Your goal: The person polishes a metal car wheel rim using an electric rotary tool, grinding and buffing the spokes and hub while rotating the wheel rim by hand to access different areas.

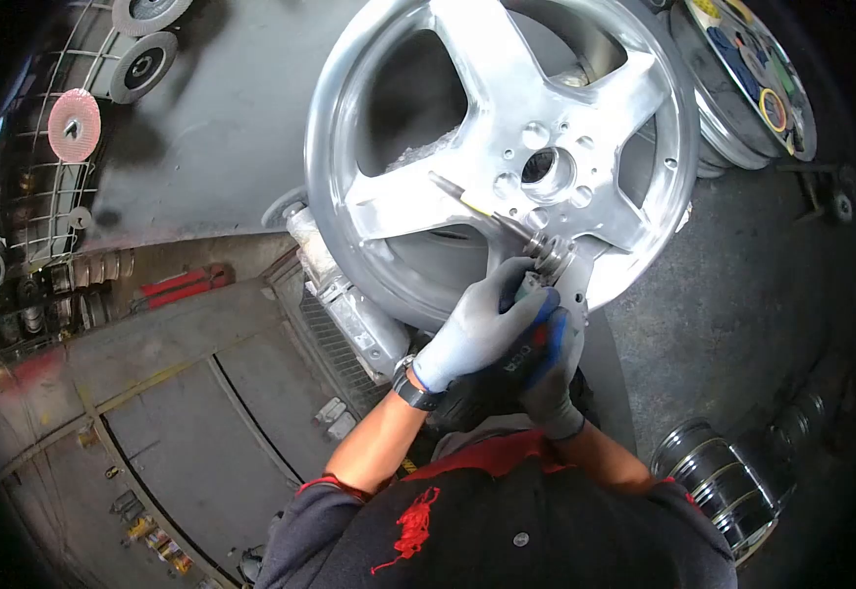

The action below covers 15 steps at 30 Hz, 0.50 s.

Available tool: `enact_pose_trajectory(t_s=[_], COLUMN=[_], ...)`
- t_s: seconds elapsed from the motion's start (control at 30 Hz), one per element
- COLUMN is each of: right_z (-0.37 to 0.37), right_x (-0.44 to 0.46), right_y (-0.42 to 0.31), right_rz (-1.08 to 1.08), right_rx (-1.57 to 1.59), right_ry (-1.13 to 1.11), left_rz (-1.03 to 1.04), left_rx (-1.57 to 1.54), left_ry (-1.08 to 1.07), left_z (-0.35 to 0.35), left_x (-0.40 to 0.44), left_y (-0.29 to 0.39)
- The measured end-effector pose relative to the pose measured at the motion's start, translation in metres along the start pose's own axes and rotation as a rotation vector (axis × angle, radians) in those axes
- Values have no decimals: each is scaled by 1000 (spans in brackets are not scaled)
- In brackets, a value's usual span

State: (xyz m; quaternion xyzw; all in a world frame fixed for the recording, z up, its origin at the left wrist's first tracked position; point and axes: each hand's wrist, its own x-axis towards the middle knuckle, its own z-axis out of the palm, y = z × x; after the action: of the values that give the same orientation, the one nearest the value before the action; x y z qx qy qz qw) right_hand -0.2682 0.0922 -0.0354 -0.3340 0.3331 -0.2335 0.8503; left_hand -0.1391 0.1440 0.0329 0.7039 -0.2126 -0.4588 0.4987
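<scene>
A large silver alloy wheel point(507, 128) with broad spokes lies in front of me. My left hand point(477, 329), in a grey glove with a watch at the wrist, is wrapped round the front part of a power tool point(551, 257). The tool's thin shaft and pointed tip reach over a lower spoke, close to the centre hole; whether the tip touches the metal I cannot tell. Lower and to the right, my right hand point(554, 378), in a grey and blue glove, grips the tool's dark body, which is partly hidden by both gloves.
Abrasive discs point(74, 126) hang on a wire rack at the left. Another wheel point(732, 128) at the upper right holds coloured items. A shiny rim point(718, 481) stands at the lower right. A red tool point(185, 286) and a metal block point(349, 314) are on the left.
</scene>
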Motion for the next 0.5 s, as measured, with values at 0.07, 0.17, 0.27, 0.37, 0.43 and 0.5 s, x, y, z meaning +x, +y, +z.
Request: enact_pose_trajectory(t_s=[0.07,0.17,0.27,0.37,0.43,0.5], right_z=[0,19,26,29,19,-3], right_x=[0,-5,-4,-1,1,9], right_y=[7,2,6,-3,0,14], right_rz=[5,32,50,46,48,37], right_rx=[-18,-9,3,22,51,91], right_ry=[-52,-79,-51,-43,-38,-51], left_rz=[8,-15,-53,-54,-50,-18], left_rx=[26,72,77,61,55,64], left_ry=[54,136,172,180,180,122], left_z=[-4,-12,-17,-12,-5,3], left_x=[-8,-20,-24,-21,-14,-3], left_y=[-1,0,1,3,0,-8])
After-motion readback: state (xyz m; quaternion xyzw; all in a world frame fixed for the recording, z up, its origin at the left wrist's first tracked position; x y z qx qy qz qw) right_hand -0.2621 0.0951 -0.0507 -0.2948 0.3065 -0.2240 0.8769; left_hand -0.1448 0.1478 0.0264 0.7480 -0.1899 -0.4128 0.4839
